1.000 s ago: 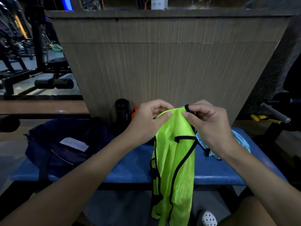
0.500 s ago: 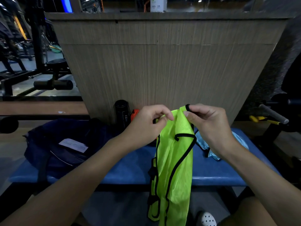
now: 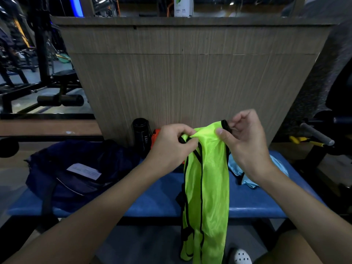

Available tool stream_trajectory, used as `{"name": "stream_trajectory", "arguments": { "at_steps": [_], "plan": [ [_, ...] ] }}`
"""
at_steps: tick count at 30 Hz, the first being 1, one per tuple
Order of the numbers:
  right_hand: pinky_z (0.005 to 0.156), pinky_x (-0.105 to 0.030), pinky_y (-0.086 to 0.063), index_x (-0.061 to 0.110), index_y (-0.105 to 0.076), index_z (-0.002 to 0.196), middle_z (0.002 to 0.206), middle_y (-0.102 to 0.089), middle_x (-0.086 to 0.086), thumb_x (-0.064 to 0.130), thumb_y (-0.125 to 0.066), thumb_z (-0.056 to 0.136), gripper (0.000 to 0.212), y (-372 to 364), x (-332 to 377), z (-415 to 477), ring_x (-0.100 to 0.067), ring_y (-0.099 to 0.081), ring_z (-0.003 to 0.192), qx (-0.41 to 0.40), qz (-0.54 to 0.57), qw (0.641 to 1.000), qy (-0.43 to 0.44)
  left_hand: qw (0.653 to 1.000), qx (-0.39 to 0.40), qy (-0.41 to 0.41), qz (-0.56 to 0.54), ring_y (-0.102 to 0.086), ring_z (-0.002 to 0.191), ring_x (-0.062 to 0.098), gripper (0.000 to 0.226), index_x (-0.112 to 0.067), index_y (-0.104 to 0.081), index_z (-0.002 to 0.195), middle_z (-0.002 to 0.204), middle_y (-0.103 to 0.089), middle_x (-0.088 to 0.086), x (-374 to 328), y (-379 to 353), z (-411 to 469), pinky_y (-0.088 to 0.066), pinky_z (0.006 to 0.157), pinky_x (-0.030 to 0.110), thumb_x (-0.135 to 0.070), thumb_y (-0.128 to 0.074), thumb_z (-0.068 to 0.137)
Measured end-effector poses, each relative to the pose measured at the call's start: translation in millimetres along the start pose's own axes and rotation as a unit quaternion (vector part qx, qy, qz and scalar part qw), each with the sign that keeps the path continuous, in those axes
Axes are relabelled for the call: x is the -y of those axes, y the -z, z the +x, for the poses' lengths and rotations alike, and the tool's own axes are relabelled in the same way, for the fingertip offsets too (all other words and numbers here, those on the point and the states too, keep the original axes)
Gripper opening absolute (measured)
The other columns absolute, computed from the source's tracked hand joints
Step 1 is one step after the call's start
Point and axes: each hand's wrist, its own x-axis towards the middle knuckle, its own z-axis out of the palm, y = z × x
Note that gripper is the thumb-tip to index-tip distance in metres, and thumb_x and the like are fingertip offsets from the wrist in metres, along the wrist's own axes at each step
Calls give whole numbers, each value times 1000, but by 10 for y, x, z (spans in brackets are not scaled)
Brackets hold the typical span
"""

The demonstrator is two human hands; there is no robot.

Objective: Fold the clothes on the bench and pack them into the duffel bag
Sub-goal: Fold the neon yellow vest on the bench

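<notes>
Navy duffel bag [image 3: 76, 168] slumps at the bench's [image 3: 158, 199] left end, while above the bench's middle the left hand [image 3: 169, 147] pinches one shoulder of the neon vest [image 3: 207, 187] and the right hand [image 3: 245, 147] pinches the other, probably so the vest hangs straight past the bench's front edge for folding.

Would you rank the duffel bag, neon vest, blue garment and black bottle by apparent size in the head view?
1. duffel bag and neon vest: largest, about alike; vest hangs nearer, so unranked.
2. blue garment and black bottle: smaller, alike; garment partly hidden.
</notes>
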Motion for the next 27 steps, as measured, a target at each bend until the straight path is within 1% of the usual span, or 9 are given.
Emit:
{"name": "stream_trajectory", "arguments": {
  "at_steps": [2, 4, 7, 10, 13, 16, 20, 23, 27],
  "plan": [
    [75, -37, -49, 33, -50, 108, 87, -55, -7, -4, -65, 88, 45, 33, -11, -8, -21, -56, 79, 47, -17, 999, 18, 1000, 5, 11, -18, -62, 63, 34, 14, -20, -74, 84, 80, -72, 17, -40, 27, 27, -54, 66, 55, -25, -67, 72],
    [79, -32, -48, 34, -56, 116, 96, -61, 1, -4, -62, 90, 46, 70, -31, -6, -18, -60, 86, 96, -83, 990, 61, 999, 6, 18, -32, -66, 78, 45, 14, -20, -75, 84, 83, -74, 17, -73, 61, 46, -55, 73, 57, -22, -67, 72],
    [78, -21, -44, 35, -63, 102, 95, -62, 9, 2, -64, 91, 35, 111, -44, 9, -7, -59, 86, 136, -184, 970, 85, 999, 8, 21, -33, -69, 84, 42, 13, -22, -75, 82, 83, -76, 9, -102, 121, 51, -57, 78, 57, -17, -67, 74],
    [72, -22, -42, 38, -59, 87, 85, -60, 13, 7, -67, 89, 32, 127, -52, 16, -2, -57, 75, 147, -211, 965, 57, 1000, 15, 14, -5, -70, 78, 41, 12, -25, -76, 80, 83, -76, 14, -102, 159, 42, -59, 72, 57, -16, -69, 77],
    [68, -31, -47, 30, -59, 80, 78, -63, 6, 10, -71, 87, 25, 138, -76, 2, -10, -58, 70, 138, -216, 965, 46, 1000, 16, 13, 23, -69, 71, 41, 14, -26, -78, 82, 86, -72, 24, -50, 180, 52, -61, 68, 54, -15, -70, 79],
    [68, -44, -50, 22, -56, 80, 74, -63, 0, 10, -73, 85, 21, 155, -89, -22, -21, -59, 69, 152, -216, 964, 33, 999, 20, 4, 48, -70, 78, 40, 21, -33, -77, 82, 87, -75, 14, 13, 202, 60, -59, 70, 57, -18, -64, 75],
    [66, -39, -47, 23, -55, 79, 70, -59, 3, 7, -72, 84, 24, 147, -84, -35, -12, -53, 65, 150, -216, 964, 31, 997, 22, -14, 73, -69, 68, 31, 24, -35, -74, 80, 82, -75, 1, 46, 175, 53, -58, 62, 51, -16, -60, 76],
    [68, -29, -48, 26, -64, 81, 73, -65, 8, 7, -70, 86, 20, 118, -55, -27, -8, -58, 68, 131, -185, 974, 19, 998, 26, -4, 51, -66, 63, 21, 15, -28, -75, 88, 75, -73, -6, 58, 155, -14, -58, 62, 42, -26, -69, 75],
    [72, -27, -50, 20, -71, 87, 78, -69, 6, 7, -69, 88, 14, 102, 17, -8, -10, -62, 73, 128, -118, 985, -15, 999, 20, 13, 24, -70, 75, 27, 22, -19, -73, 89, 82, -75, 2, 83, 102, -112, -58, 71, 48, -28, -84, 74]
  ]
}}
